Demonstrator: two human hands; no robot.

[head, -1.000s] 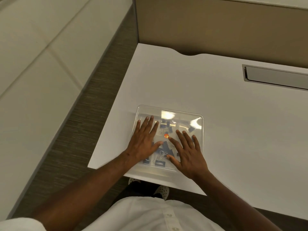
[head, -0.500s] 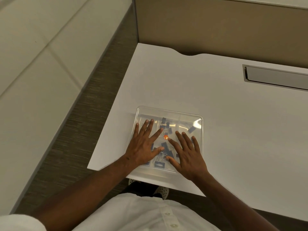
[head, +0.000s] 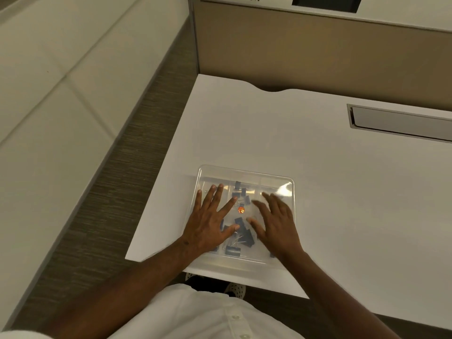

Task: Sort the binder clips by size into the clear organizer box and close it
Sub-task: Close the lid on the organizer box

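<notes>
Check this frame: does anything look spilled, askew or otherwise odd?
Nothing stands out. The clear plastic organizer box lies flat near the white desk's front edge, dark binder clips inside; left hand and right hand rest spread on its lid. No clips lie loose.

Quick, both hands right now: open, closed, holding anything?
Left hand: open, fingers spread, flat on the lid of the clear organizer box, holding nothing.
Right hand: open, motion-blurred over the lid, holding nothing; contact cannot be told.

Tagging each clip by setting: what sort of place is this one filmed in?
Probably an office cubicle: a white desk with a recessed cable tray, a tan partition panel behind it, and carpeted floor alongside.
</notes>
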